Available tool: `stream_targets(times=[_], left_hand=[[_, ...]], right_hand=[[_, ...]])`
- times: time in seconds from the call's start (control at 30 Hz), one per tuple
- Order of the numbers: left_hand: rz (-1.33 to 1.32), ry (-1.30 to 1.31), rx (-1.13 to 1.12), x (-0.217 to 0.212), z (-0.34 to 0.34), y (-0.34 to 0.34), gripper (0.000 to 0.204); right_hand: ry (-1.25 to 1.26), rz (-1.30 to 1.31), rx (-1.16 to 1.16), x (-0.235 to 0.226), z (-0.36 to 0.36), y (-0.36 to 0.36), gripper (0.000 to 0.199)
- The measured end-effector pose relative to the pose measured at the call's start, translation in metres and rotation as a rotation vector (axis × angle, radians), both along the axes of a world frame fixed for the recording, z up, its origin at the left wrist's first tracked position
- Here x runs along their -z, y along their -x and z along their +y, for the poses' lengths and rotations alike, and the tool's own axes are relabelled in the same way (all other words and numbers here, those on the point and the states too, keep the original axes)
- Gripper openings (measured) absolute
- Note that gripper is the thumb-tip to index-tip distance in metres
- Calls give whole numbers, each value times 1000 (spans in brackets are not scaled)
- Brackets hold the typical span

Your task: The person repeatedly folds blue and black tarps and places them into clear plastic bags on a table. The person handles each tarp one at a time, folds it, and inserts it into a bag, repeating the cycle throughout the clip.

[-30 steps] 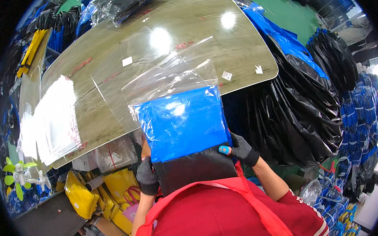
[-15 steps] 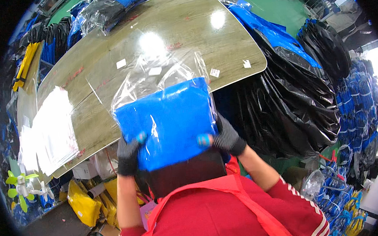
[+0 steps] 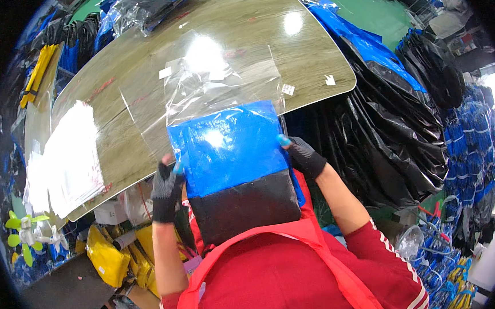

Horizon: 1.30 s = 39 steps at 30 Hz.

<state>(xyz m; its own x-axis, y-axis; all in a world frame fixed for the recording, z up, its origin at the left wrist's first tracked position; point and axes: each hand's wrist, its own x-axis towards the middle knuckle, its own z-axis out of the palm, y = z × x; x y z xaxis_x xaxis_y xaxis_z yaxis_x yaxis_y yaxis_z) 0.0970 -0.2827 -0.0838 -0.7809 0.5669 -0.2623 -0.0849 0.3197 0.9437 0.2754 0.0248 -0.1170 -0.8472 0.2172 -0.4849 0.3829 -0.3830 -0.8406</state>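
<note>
A folded blue and black sheet-like item [image 3: 233, 150] lies at the table's near edge, its black part close to my body. A clear plastic bag [image 3: 254, 85] covers at least the blue part, and its loose far end rests flat on the table. At the bag's left edge, my gloved left hand [image 3: 167, 189] grips the side with bare fingertips showing and a blue thumb tip. My gloved right hand [image 3: 305, 157] grips the right edge, its blue-tipped thumb on top. The fingers beneath are partly hidden.
The wood-patterned table [image 3: 142, 127] carries a stack of white sheets [image 3: 73, 161] at left and small white labels [image 3: 288, 89]. Large black and blue sheeting [image 3: 366, 134] is heaped at right. Yellow packages [image 3: 108, 256] sit below left, near a small green-bladed fan [image 3: 26, 236].
My hands have moved apart, from on top of the blue part out to its side edges. The puffed-up far end of the bag has settled flat on the table.
</note>
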Motion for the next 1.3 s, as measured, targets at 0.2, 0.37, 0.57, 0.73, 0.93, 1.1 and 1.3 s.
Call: stream_targets(times=[0.2, 0.37, 0.57, 0.73, 0.93, 1.1, 1.3], left_hand=[[-350, -322, -102, 0, 4, -40, 75], [-482, -187, 77, -1, -40, -106, 71], [-228, 148, 88, 19, -21, -115, 29], [-243, 14, -105, 11, -11, -117, 31], [-363, -184, 259, -14, -13, -70, 48], [-199, -262, -2, 2, -10, -58, 75], [-814, -745, -156, 1, -11, -55, 83]], right_hand=[[-120, 262, -212, -63, -46, -31, 87], [93, 15, -178, -59, -63, -92, 99], [-467, -143, -33, -23, -68, -109, 55], [-482, -109, -308, -30, -27, -76, 52], [-374, 192, -206, -39, -22, -34, 78], [14, 178, -224, -69, -24, -31, 80], [-19, 207, -228, -86, -28, -7, 100]])
